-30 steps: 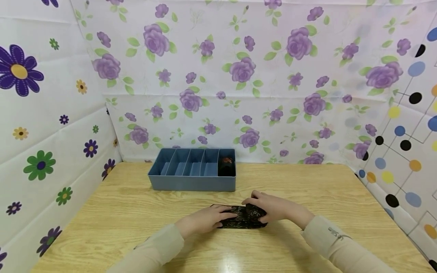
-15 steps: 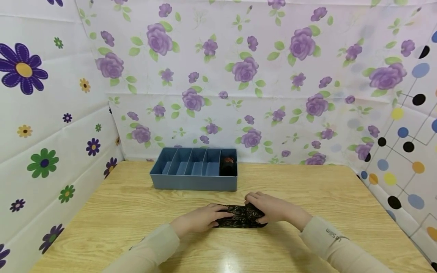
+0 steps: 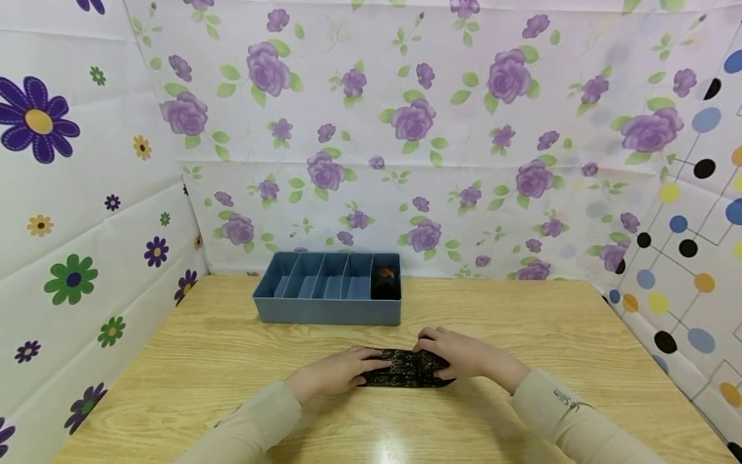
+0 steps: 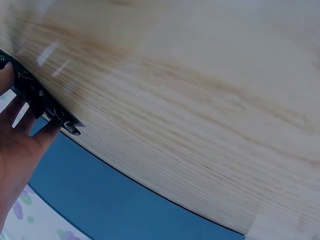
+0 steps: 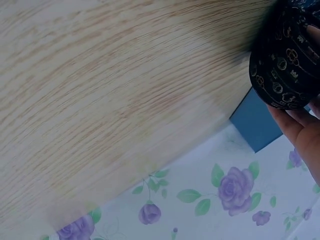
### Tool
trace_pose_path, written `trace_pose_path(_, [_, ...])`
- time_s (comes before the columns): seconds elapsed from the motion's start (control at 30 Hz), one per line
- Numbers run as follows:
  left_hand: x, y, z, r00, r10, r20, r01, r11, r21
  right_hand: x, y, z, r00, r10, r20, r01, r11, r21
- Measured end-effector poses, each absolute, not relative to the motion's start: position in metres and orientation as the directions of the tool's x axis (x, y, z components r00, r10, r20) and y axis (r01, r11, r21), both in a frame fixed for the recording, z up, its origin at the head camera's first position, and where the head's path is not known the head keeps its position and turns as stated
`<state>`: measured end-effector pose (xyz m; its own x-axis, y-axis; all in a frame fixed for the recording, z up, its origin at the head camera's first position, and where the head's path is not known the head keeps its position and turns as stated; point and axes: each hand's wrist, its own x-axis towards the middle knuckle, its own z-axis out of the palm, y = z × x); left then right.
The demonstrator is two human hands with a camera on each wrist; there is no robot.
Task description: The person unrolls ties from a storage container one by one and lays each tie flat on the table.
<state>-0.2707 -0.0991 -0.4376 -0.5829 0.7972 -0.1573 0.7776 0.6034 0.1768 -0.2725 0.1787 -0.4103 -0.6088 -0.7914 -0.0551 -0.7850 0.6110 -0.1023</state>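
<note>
A black cloth with a pale gold print (image 3: pixel 401 368) lies as a flat strip on the table in front of me. Its right end forms a thick roll (image 5: pixel 282 70). My right hand (image 3: pixel 455 353) grips that roll, fingers over the far side and thumb at the near side. On the strip's left end rests my left hand (image 3: pixel 336 372), its fingers extended across the fabric and covering that end. In the left wrist view the fingertips of that hand (image 4: pixel 20 145) touch the edge of the cloth (image 4: pixel 47 102).
Behind the hands stands a blue divided box (image 3: pixel 327 312) near the back wall. Its rightmost compartment holds a black bundle with an orange-red mark (image 3: pixel 385 285); the other compartments show bare floors. Flower-print sheets (image 3: pixel 371 129) hang behind and beside the wooden table (image 3: pixel 522 322).
My left hand has slid slightly left along the strip, and more of the printed cloth shows between the hands. The right hand stays at the roll, almost in the same place.
</note>
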Motion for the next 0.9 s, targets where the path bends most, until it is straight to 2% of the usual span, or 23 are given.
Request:
trace_pose_path(0.23, [-0.272,-0.105,-0.437,-0.586,0.794,-0.163,0.766,0.608,0.208,-0.272,0.176,-0.411,-0.624,-0.778,-0.067,-0.768,0.627,-0.13])
trace_pose_path(0.43, [-0.272,-0.108,-0.436,-0.595,0.787,-0.163,0.756,0.617,0.221,-0.272,0.178,-0.416,-0.607,-0.793,-0.057,-0.787,0.609,-0.096])
trace_pose_path(0.63, [-0.273,-0.107,-0.434,-0.592,0.793,-0.147,0.767,0.61,0.199,-0.273,0.184,-0.421,-0.582,-0.813,-0.026,-0.809,0.582,-0.083])
trace_pose_path(0.9, [-0.274,-0.098,-0.433,-0.593,0.803,-0.057,0.792,0.594,0.139,-0.272,0.187,-0.423,-0.572,-0.82,-0.012,-0.816,0.571,-0.093])
